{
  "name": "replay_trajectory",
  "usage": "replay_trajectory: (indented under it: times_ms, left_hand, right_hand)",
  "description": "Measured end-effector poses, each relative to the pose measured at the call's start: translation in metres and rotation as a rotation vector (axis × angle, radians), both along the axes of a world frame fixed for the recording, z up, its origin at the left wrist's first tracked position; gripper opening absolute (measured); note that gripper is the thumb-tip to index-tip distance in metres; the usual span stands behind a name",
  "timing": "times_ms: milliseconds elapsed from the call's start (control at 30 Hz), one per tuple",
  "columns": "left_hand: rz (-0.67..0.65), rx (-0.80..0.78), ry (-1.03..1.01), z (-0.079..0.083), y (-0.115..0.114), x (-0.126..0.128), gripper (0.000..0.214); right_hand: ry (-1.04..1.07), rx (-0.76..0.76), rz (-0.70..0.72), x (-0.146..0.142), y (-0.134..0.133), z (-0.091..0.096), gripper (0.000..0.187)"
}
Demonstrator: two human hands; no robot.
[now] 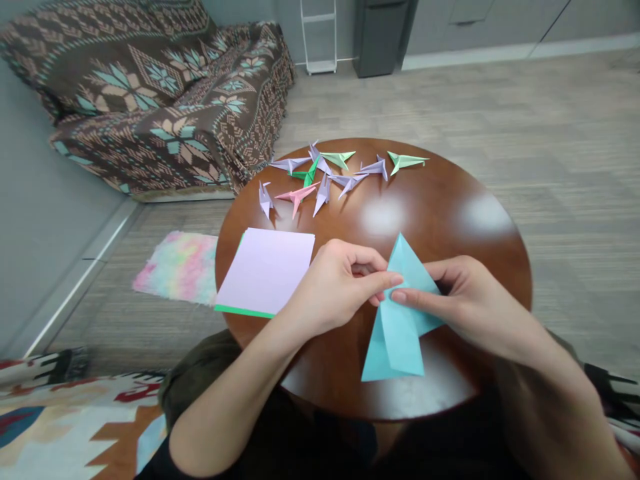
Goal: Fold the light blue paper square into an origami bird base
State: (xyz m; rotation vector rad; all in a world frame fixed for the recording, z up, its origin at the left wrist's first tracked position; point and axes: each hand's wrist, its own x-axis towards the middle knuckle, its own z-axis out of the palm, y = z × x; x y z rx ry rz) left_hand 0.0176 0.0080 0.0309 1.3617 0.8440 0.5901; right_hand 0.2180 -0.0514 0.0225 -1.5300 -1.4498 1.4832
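A partly folded sheet of light blue origami paper [404, 333] is held above the near side of the round table, one point upward and loose flaps hanging below. My left hand [350, 283] pinches its left edge, thumb on the front and fingers curled behind. On the right side, my right hand [450, 293] grips the same paper with its thumb flat across the front; its other fingers are largely hidden behind the sheet. Both thumb tips lie close together near the paper's middle. Left of my left hand rests a stack of square paper [270, 270], lilac on top with green edges showing.
Several folded paper cranes in lilac, green and pink, one a pink crane [299, 197], lie along the far left of the brown round table [450, 220]. Beyond are a sofa with a patterned cover [175, 120], a pastel fluffy mat [177, 267] and a dark bin [383, 37].
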Motion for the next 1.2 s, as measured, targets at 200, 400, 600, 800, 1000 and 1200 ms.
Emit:
replay_trajectory:
  times_ms: [200,400,600,800,1000,1200]
  left_hand:
    - [0.002,-0.001,0.003,0.0,-0.002,0.0,0.024]
    - [0.083,0.003,0.006,0.0,-0.007,0.004,0.023]
    - [0.14,0.024,-0.008,-0.003,-0.01,0.007,0.025]
    - [0.17,0.023,-0.021,-0.004,-0.011,0.008,0.022]
    - [0.176,0.05,-0.017,-0.004,-0.013,0.008,0.021]
    - [0.186,0.085,-0.007,-0.008,-0.012,0.01,0.022]
  right_hand:
    - [0.02,0.003,0.003,-0.001,-0.001,0.001,0.031]
    - [0.069,0.012,-0.017,-0.002,-0.003,0.001,0.028]
    - [0.074,0.018,-0.009,-0.003,-0.002,-0.002,0.031]
    - [0.093,0.002,-0.021,-0.005,-0.003,-0.001,0.023]
    - [0.158,-0.029,-0.031,-0.005,-0.003,-0.002,0.018]
    - [0.117,-0.035,-0.06,-0.01,-0.002,0.001,0.026]
